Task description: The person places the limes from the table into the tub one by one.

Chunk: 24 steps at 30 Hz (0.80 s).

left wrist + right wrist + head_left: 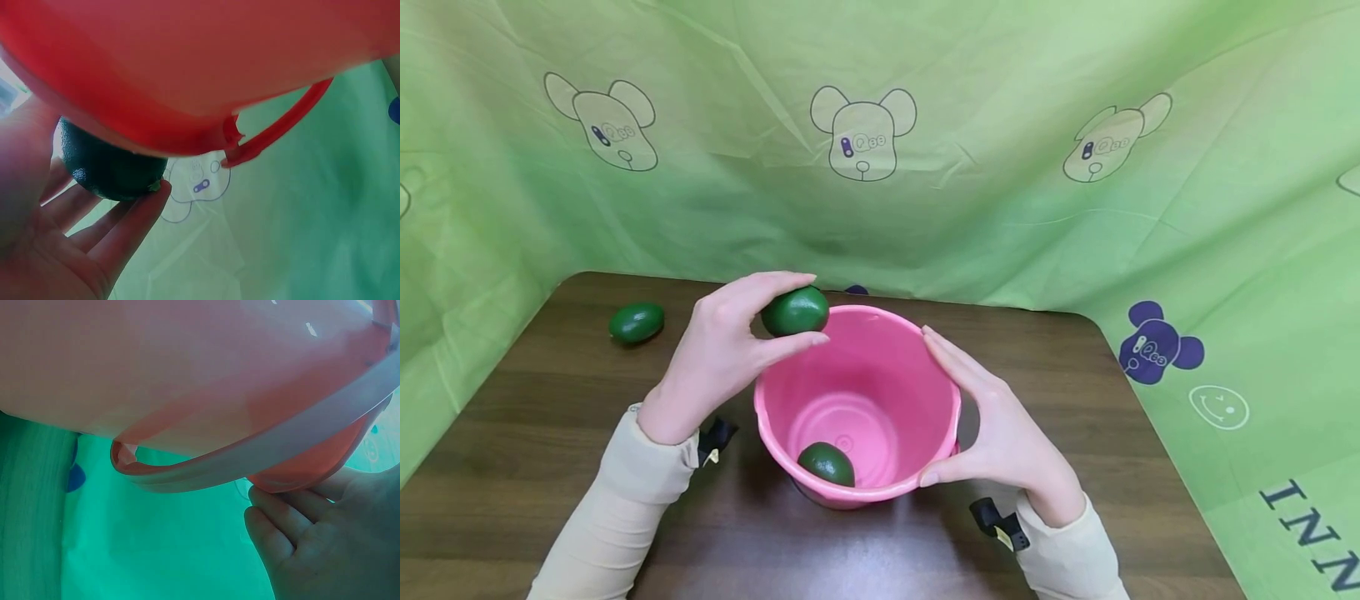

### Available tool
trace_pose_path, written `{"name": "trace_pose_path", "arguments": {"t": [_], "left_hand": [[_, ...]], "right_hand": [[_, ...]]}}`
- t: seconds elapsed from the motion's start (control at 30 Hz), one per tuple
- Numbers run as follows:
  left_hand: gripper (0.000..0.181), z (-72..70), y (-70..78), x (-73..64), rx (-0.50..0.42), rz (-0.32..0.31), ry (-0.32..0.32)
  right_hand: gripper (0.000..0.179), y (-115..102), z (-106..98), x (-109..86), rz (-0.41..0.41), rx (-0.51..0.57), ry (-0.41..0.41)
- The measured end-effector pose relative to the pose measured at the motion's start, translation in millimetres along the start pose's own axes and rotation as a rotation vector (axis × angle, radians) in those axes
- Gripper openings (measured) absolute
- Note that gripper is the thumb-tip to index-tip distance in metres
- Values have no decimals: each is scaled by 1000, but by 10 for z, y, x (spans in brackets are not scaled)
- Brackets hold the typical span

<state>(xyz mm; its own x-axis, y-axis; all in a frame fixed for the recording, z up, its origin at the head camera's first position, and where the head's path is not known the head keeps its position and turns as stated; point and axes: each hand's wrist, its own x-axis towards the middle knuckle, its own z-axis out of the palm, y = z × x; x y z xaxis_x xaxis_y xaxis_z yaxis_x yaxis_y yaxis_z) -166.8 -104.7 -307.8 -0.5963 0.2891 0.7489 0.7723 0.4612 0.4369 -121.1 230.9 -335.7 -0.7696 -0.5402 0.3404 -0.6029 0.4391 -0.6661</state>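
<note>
A pink bucket [857, 400] stands on the table, its mouth facing up. Above its far left rim my left hand [718, 342] holds a dark green avocado [796, 312] between thumb and fingers. The left wrist view shows this avocado [106, 165] partly hidden by the bucket's rim. Inside the bucket, at the near side, lies another avocado [826, 463]. My right hand [1003, 429] grips the bucket's right rim, thumb at the near side and fingers farther back. In the right wrist view its fingertips [265, 531] meet the rim below the bucket's handle [250, 453].
A third avocado [637, 322] lies at the far left of the brown wooden table [1060, 367]. Behind and along the sides hangs a green cloth [985, 225] printed with bear heads. Black wrist straps [1000, 523] sit at both sleeves.
</note>
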Motion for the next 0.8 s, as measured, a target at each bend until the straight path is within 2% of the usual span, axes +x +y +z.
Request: {"name": "trace_pose_path", "arguments": {"t": [0.8], "left_hand": [[65, 75, 155, -44, -17, 25, -77]], "right_hand": [[136, -3, -6, -6, 5, -9, -2]]}}
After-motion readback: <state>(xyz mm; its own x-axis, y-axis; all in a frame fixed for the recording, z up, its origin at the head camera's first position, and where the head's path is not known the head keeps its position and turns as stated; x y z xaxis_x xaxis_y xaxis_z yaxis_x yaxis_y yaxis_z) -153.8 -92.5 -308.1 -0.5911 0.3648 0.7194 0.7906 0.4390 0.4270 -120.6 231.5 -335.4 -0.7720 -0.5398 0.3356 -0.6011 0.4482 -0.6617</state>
